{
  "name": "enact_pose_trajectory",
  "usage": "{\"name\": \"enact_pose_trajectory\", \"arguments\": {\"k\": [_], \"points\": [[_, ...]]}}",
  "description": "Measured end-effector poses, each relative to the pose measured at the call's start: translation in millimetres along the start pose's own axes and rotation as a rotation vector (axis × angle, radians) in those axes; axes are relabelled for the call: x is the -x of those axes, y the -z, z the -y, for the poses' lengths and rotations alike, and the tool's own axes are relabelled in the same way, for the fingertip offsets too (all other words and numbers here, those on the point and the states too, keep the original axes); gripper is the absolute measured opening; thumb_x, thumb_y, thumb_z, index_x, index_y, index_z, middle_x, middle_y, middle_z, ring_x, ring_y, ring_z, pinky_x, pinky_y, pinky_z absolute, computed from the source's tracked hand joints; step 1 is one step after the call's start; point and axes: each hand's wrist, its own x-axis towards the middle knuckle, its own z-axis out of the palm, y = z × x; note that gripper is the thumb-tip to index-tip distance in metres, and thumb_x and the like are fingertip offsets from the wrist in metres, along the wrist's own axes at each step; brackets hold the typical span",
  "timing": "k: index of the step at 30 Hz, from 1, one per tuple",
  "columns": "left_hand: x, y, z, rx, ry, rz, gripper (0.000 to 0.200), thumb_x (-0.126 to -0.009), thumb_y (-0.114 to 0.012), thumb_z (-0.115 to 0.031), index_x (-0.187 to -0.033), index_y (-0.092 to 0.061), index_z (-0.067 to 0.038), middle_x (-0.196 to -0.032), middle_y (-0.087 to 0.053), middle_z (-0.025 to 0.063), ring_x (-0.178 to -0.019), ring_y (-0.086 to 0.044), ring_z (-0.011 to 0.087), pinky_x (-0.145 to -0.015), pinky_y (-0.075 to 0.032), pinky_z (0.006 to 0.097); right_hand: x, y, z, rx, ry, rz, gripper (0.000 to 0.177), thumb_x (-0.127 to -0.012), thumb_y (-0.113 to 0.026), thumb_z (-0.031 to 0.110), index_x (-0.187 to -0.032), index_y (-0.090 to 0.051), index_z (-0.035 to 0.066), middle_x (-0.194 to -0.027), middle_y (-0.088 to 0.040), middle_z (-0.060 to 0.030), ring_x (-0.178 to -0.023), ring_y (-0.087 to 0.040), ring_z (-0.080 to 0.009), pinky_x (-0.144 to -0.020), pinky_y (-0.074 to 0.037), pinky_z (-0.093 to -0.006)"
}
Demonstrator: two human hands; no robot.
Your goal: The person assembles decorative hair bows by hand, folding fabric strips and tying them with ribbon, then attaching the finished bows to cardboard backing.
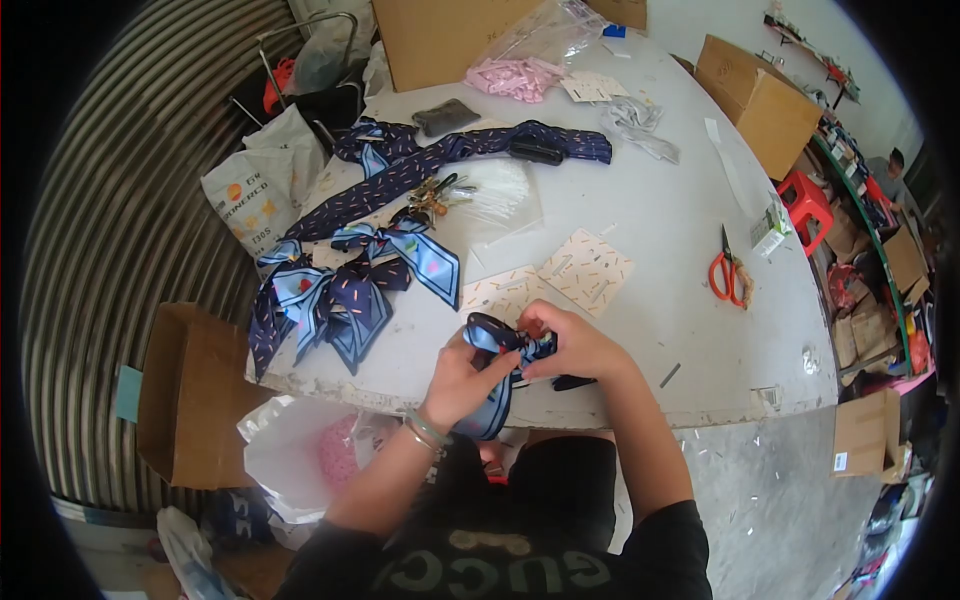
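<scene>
At the near edge of the white desk, the left hand and right hand held a blue ribbon. Each grip pinched it shut, apparently to keep its fold tight. Tied bows lay piled close by on the left.

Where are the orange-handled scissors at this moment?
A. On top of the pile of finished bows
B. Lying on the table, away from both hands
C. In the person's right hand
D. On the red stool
B: the orange-handled scissors lie untouched on the white table, while the left hand and right hand both grip the blue ribbon.
</scene>
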Motion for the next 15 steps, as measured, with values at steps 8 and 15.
{"name": "enact_pose_trajectory", "arguments": {"k": [8, 15], "points": [[0, -1, 8, 0.047, 0.129, 0.014, 0.017, -0.087, -0.067, -0.006, -0.102, -0.067, 0.001, -0.091, -0.066, -0.0005, -0.078, -0.056, 0.0058, -0.069, -0.047, 0.0225, 1, 6, -15, -0.126, 0.018, -0.054, 0.04, -0.066, -0.077, -0.002, -0.101, -0.061, 0.004, -0.095, -0.059, -0.0012, -0.093, -0.054, -0.0121, -0.084, -0.044, -0.0262], [-4, 6, 1, 0.2, 0.076, -0.072, 0.017, -0.084, -0.069, -0.001, -0.101, -0.067, 0.001, -0.086, -0.067, -0.0001, -0.078, -0.057, 0.0056, -0.068, -0.048, 0.0225, 1, 0, -15, -0.19, 0.045, -0.025, 0.05, -0.065, -0.078, -0.004, -0.112, -0.06, 0.005, -0.098, -0.057, -0.001, -0.09, -0.055, -0.0115, -0.084, -0.044, -0.0253]]}}
